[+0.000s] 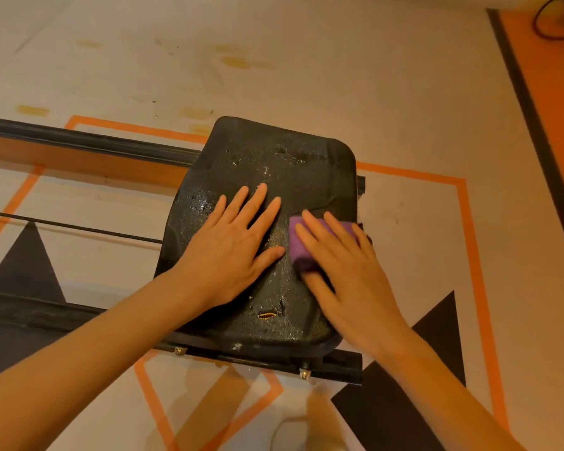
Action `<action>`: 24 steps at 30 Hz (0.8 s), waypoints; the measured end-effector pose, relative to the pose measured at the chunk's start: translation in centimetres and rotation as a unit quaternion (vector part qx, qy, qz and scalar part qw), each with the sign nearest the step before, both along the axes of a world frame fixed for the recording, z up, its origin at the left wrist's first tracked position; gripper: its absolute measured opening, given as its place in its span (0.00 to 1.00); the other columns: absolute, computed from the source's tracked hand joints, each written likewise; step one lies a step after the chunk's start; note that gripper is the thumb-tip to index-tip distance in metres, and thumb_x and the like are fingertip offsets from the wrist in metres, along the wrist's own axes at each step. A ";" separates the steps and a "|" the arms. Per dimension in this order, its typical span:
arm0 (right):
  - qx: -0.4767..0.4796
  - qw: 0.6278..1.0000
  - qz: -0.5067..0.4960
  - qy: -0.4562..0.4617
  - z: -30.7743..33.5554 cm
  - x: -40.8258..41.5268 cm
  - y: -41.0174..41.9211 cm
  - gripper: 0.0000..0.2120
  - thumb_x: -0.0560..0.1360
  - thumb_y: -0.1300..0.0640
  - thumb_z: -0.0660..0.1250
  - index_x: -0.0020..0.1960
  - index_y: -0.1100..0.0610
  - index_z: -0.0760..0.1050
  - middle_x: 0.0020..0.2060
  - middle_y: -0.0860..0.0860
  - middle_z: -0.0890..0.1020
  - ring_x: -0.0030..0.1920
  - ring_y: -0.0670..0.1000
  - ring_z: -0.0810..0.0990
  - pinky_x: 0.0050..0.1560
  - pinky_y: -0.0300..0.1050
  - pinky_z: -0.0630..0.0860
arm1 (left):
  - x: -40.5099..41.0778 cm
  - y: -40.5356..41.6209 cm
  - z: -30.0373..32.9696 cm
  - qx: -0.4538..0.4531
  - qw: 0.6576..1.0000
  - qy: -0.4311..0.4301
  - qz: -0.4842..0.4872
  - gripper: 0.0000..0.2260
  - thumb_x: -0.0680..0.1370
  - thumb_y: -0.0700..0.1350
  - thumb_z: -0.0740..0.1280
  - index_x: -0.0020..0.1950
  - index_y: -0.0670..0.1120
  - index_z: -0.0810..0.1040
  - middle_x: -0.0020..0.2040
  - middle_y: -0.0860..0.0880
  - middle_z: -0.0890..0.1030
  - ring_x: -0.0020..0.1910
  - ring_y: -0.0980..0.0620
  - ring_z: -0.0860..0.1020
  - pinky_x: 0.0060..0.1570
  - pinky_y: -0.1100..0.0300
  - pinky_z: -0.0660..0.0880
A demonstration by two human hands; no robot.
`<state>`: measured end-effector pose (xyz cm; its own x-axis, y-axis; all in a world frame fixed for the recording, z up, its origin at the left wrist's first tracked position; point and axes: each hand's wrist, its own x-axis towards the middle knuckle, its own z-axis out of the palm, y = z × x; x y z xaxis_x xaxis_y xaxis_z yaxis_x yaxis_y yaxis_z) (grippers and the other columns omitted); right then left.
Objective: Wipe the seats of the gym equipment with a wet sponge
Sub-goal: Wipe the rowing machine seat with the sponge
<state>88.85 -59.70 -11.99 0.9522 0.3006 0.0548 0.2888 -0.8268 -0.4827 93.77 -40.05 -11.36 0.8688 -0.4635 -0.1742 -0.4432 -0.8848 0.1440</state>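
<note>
A black moulded seat (274, 157) sits on a dark metal rail and glistens with water drops. My left hand (235, 249) lies flat on the seat's left half with its fingers spread and straight. My right hand (342, 271) presses a purple sponge (298, 245) onto the seat's right half, fingers laid over the top of it and the thumb beside its near end. Most of the sponge is hidden under the fingers.
The rail (88, 141) runs left from under the seat, and a thin black cable (69, 226) runs parallel below it. The floor (306, 60) is pale with orange lines and black triangles. An orange strip with a black cord (554, 24) lies at the top right.
</note>
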 end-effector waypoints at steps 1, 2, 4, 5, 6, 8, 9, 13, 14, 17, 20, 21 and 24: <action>-0.041 0.999 0.023 -0.012 -0.3 -0.2 -0.5 0.26 0.81 0.46 0.50 0.78 0.46 0.51 0.77 0.41 0.51 0.77 0.42 0.44 0.78 0.51 0.45 | 0.3 0.1 -0.3 0.000 1.000 0.004 -0.001 0.37 0.72 0.68 0.34 0.79 0.54 0.37 0.80 0.50 0.37 0.79 0.48 0.38 0.73 0.54 0.36; -0.059 0.998 0.031 -0.011 -0.6 0.6 -1.0 0.26 0.81 0.46 0.48 0.78 0.45 0.51 0.77 0.40 0.51 0.77 0.44 0.44 0.77 0.49 0.43 | 0.3 0.3 -0.6 -0.001 1.000 0.007 -0.002 0.37 0.72 0.68 0.33 0.79 0.54 0.36 0.79 0.51 0.36 0.78 0.48 0.37 0.74 0.54 0.36; -0.068 0.998 0.007 -0.006 -0.8 4.3 -1.3 0.25 0.82 0.51 0.51 0.78 0.46 0.52 0.77 0.41 0.52 0.78 0.45 0.44 0.77 0.48 0.39 | 0.1 0.4 -0.9 -0.007 1.000 0.003 -0.005 0.36 0.73 0.68 0.34 0.78 0.54 0.36 0.79 0.52 0.35 0.78 0.49 0.36 0.74 0.54 0.35; -0.083 0.996 -0.022 -0.012 -0.8 6.6 -1.0 0.25 0.82 0.53 0.52 0.78 0.47 0.53 0.77 0.42 0.52 0.78 0.47 0.44 0.76 0.49 0.38 | 0.1 0.4 -0.9 -0.010 1.000 0.003 -0.005 0.36 0.73 0.68 0.34 0.78 0.54 0.36 0.79 0.52 0.35 0.78 0.49 0.36 0.74 0.54 0.35; -0.096 0.993 -0.058 -0.022 -0.8 9.0 -0.7 0.24 0.82 0.54 0.53 0.78 0.49 0.54 0.78 0.43 0.52 0.78 0.49 0.44 0.75 0.51 0.37 | 0.1 0.4 -1.0 -0.014 1.000 0.003 -0.003 0.36 0.74 0.68 0.35 0.78 0.55 0.36 0.79 0.52 0.35 0.78 0.49 0.36 0.73 0.54 0.35; -0.097 0.988 -0.116 -0.014 -0.2 12.2 0.0 0.24 0.82 0.55 0.54 0.78 0.51 0.55 0.78 0.45 0.52 0.78 0.51 0.44 0.75 0.55 0.37 | 0.2 0.4 -1.1 -0.020 1.000 0.003 -0.002 0.35 0.74 0.68 0.35 0.78 0.55 0.36 0.79 0.53 0.36 0.78 0.49 0.36 0.74 0.54 0.35; -0.079 0.988 -0.129 -0.005 0.0 12.1 0.4 0.25 0.82 0.55 0.55 0.78 0.51 0.54 0.78 0.46 0.52 0.78 0.51 0.44 0.75 0.57 0.38 | 0.2 0.4 -1.2 -0.020 1.000 0.003 -0.004 0.35 0.75 0.68 0.36 0.79 0.55 0.36 0.79 0.53 0.36 0.78 0.49 0.36 0.74 0.54 0.36; -0.077 0.995 -0.059 0.012 -0.1 3.8 0.8 0.27 0.81 0.45 0.49 0.78 0.44 0.46 0.78 0.42 0.47 0.78 0.50 0.42 0.77 0.56 0.42 | 0.2 0.5 -1.7 -0.021 1.000 -0.014 -0.002 0.34 0.77 0.67 0.39 0.80 0.53 0.42 0.80 0.51 0.41 0.79 0.47 0.41 0.75 0.51 0.41; -0.107 0.993 -0.045 0.003 -0.3 2.2 0.5 0.27 0.81 0.44 0.45 0.78 0.45 0.46 0.78 0.42 0.46 0.78 0.50 0.42 0.77 0.55 0.43 | 0.2 0.4 -1.9 -0.019 1.000 -0.018 -0.002 0.34 0.78 0.67 0.40 0.80 0.52 0.43 0.80 0.50 0.42 0.79 0.47 0.42 0.75 0.50 0.42; -0.131 0.990 -0.058 -0.008 -0.8 6.1 -0.4 0.26 0.82 0.47 0.47 0.78 0.49 0.51 0.78 0.45 0.48 0.78 0.51 0.43 0.77 0.55 0.44 | 0.1 0.0 -2.0 -0.014 1.000 -0.023 -0.001 0.33 0.79 0.66 0.41 0.80 0.51 0.45 0.81 0.48 0.45 0.79 0.45 0.45 0.75 0.48 0.46; -0.155 0.980 -0.127 -0.015 -0.5 12.2 0.5 0.25 0.83 0.51 0.52 0.78 0.52 0.51 0.78 0.46 0.47 0.78 0.53 0.42 0.76 0.56 0.41 | 0.1 0.0 -2.2 -0.010 0.999 -0.030 0.003 0.33 0.78 0.66 0.40 0.80 0.51 0.43 0.80 0.49 0.44 0.79 0.45 0.43 0.75 0.49 0.44; -0.148 0.980 -0.132 -0.013 -0.5 12.4 0.6 0.26 0.83 0.51 0.52 0.79 0.52 0.50 0.78 0.46 0.47 0.78 0.52 0.41 0.76 0.56 0.41 | 0.1 0.0 -2.3 -0.013 0.999 -0.032 0.002 0.33 0.78 0.66 0.40 0.80 0.52 0.42 0.80 0.49 0.43 0.79 0.46 0.43 0.75 0.49 0.44; -0.084 0.992 -0.098 0.015 -0.4 5.6 0.9 0.27 0.82 0.45 0.47 0.79 0.48 0.45 0.78 0.42 0.45 0.77 0.46 0.39 0.77 0.50 0.40 | 0.1 0.1 -2.3 -0.012 0.999 -0.035 -0.003 0.33 0.79 0.66 0.41 0.80 0.51 0.46 0.81 0.48 0.46 0.79 0.45 0.46 0.75 0.48 0.47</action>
<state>94.47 -58.77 -12.38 0.9936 0.1128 -0.0107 0.1025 -0.9351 -0.3393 93.87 -39.98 -13.63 0.8760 -0.4713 -0.1022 -0.4573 -0.8791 0.1340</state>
